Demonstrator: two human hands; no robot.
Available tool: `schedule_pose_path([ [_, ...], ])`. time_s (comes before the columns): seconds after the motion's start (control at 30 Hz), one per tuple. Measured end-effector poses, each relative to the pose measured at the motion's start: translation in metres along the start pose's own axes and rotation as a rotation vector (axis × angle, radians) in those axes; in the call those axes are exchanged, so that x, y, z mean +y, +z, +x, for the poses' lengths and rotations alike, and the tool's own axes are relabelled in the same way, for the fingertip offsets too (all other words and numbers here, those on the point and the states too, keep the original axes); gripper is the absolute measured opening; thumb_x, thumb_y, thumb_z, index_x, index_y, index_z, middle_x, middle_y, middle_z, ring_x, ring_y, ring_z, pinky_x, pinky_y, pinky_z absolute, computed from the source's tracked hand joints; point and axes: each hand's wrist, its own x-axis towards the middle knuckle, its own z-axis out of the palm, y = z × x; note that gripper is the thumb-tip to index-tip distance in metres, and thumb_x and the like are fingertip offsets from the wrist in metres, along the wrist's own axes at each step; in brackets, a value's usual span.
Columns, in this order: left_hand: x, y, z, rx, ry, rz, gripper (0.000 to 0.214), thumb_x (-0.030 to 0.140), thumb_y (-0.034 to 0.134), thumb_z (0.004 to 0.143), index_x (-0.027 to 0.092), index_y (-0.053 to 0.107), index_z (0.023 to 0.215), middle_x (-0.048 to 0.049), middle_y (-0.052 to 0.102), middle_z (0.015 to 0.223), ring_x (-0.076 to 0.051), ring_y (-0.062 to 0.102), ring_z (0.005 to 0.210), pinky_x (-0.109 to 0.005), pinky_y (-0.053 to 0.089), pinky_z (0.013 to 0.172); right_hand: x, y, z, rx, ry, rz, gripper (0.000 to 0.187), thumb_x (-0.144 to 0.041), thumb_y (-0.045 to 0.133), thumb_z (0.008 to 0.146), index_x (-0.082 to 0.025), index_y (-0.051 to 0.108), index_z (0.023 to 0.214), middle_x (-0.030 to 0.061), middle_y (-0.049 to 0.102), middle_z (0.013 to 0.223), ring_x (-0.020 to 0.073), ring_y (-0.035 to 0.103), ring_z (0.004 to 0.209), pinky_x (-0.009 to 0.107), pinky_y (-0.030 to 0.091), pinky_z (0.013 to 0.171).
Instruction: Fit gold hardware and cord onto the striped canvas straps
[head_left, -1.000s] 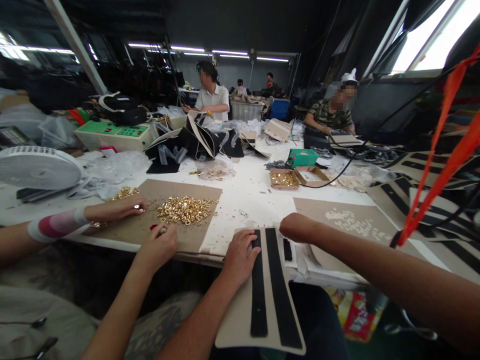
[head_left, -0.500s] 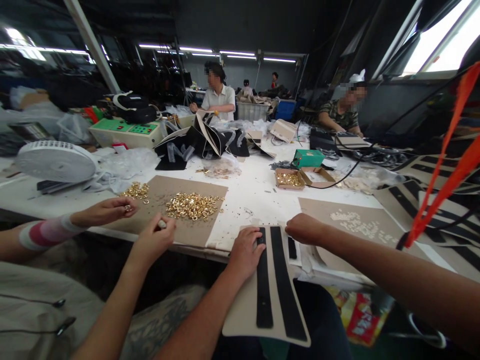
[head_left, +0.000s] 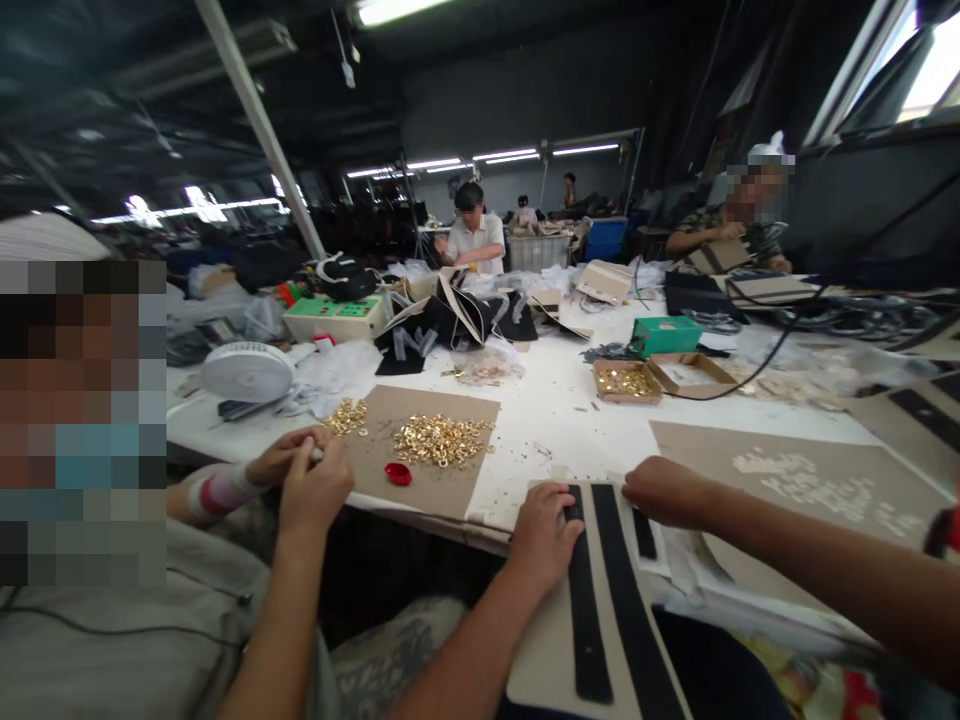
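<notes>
A beige panel with two black strips (head_left: 556,640) lies from the table's front edge down over my lap. My left hand (head_left: 544,535) grips its upper left part, fingers over the top by the left black strip and thumb on that strip. At the upper right corner of the panel my right hand (head_left: 664,490) is closed in a fist, knuckles up; whatever its fingers hold is hidden. A short black strip (head_left: 643,533) on a pale piece shows just below the right hand.
On the left, a co-worker's hands (head_left: 315,470) meet near a cardboard sheet (head_left: 450,400) bearing gold rings (head_left: 439,440) and a small red object (head_left: 398,474). Small pale pieces (head_left: 810,480) cover another sheet at right. Behind are a gold-filled box (head_left: 626,382) and green box (head_left: 666,336).
The view has turned left and up. My hands keep their places on the panel. The co-worker's hands have come together, and a small red object now lies on the left cardboard.
</notes>
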Motion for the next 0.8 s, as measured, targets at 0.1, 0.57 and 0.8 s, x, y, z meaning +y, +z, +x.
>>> schedule_pose_path([
  [0.1,0.003,-0.002,-0.003,0.030,-0.008,0.022,0.031,0.009,0.074,0.074,0.022,0.073,0.102,-0.0071,0.071,0.123,-0.026,0.061,0.123,-0.046,0.052,0.111,-0.003,0.002,-0.003,0.043,-0.019,-0.043,0.027,-0.003,0.058,0.078,-0.018,0.080,0.079,0.0158,0.077,0.078,0.0281,0.073,0.068,0.037,0.051,0.065],
  [0.57,-0.056,0.012,-0.005,0.079,0.214,0.024,0.044,0.004,0.067,0.074,0.021,0.067,0.114,-0.0119,0.067,0.130,-0.028,0.060,0.128,-0.050,0.051,0.113,0.000,0.015,-0.008,0.340,0.242,0.394,0.015,-0.021,0.066,0.070,-0.032,0.074,0.064,0.0130,0.074,0.077,0.0299,0.071,0.071,0.046,0.052,0.070],
  [0.8,-0.006,0.000,-0.001,0.035,0.107,0.073,0.029,0.006,0.071,0.079,0.017,0.071,0.105,-0.0130,0.071,0.122,-0.028,0.063,0.120,-0.054,0.052,0.108,-0.002,0.006,-0.024,0.377,0.398,0.580,0.021,-0.029,0.060,0.083,-0.026,0.073,0.068,0.0086,0.076,0.084,0.0275,0.069,0.079,0.040,0.049,0.077],
])
